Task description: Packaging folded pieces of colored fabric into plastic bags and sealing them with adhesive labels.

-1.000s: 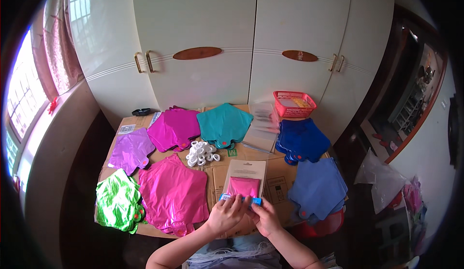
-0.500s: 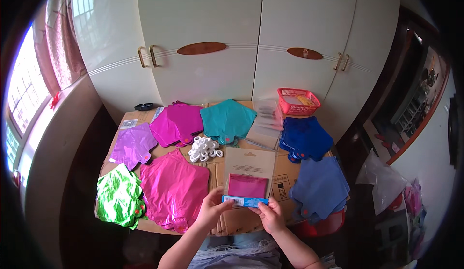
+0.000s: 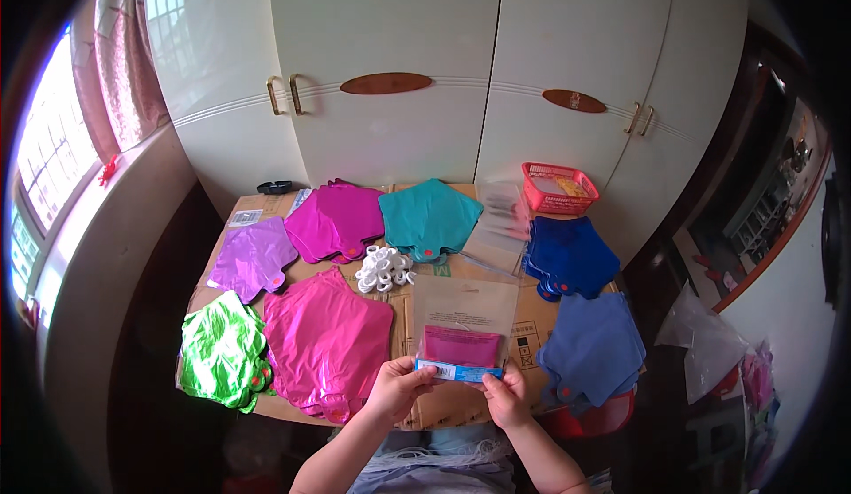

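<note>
Both my hands hold a clear plastic packet (image 3: 464,303) upright over the near edge of the cardboard-covered table. Inside it, a folded magenta foil piece (image 3: 461,347) shows in front of a printed backing, and a blue-and-white strip (image 3: 456,372) runs along the bottom. My left hand (image 3: 401,388) pinches the lower left corner, its thumb on the strip. At the lower right corner my right hand (image 3: 505,395) grips the strip with the thumb in front. Just left of the packet lies a stack of pink foil pieces (image 3: 328,343), flat like uninflated balloons.
More flat foil stacks ring the table: green (image 3: 222,352), lilac (image 3: 251,257), purple (image 3: 335,219), teal (image 3: 430,219), dark blue (image 3: 572,254) and grey-blue (image 3: 591,348). White rings (image 3: 384,268) are heaped mid-table. Clear bags (image 3: 503,215) lie beside a red basket (image 3: 560,191) at the back.
The packet's top has tilted slightly, and it has shifted a little to the right in view. My hands keep their hold at its lower corners. The whole view has turned slightly.
</note>
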### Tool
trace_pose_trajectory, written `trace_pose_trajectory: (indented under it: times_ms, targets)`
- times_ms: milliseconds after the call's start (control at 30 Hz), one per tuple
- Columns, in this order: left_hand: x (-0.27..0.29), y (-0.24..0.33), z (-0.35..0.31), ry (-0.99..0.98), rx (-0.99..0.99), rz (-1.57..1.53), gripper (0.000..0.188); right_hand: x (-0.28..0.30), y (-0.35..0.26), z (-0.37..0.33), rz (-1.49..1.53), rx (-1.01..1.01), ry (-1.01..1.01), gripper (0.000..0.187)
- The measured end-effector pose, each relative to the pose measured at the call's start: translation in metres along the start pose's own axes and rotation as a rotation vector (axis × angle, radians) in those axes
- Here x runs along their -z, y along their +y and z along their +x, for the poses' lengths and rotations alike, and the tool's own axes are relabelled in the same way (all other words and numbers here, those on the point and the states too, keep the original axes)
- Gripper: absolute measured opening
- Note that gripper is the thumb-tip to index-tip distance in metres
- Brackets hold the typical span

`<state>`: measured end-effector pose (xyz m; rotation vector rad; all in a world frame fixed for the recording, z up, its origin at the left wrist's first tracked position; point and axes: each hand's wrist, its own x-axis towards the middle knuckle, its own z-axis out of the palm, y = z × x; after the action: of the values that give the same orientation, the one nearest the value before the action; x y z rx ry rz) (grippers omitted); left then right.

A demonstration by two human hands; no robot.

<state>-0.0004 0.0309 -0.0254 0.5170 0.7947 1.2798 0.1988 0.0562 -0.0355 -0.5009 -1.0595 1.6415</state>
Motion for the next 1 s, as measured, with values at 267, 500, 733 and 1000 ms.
trace_pose_trajectory:
  times_ms: [267, 500, 733, 1000]
  targets:
    - [-0.009, 0.003, -0.001, 0.047, -0.036, 0.096, 0.012, 0.0, 0.007, -0.002, -0.16, 0.108, 0.015, 0.027]
    - [-0.026, -0.006, 0.003, 0.155, -0.19, 0.146, 0.014, -0.013, 0.006, -0.004, -0.156, 0.129, 0.059, 0.027]
    - [-0.018, -0.018, 0.006, 0.137, -0.254, 0.022, 0.012, -0.012, 0.007, -0.002, -0.103, 0.096, 0.071, 0.034]
    - [-0.021, -0.019, 0.004, 0.157, -0.245, -0.078, 0.025, -0.011, 0.007, -0.003, -0.082, 0.102, 0.056, 0.032]
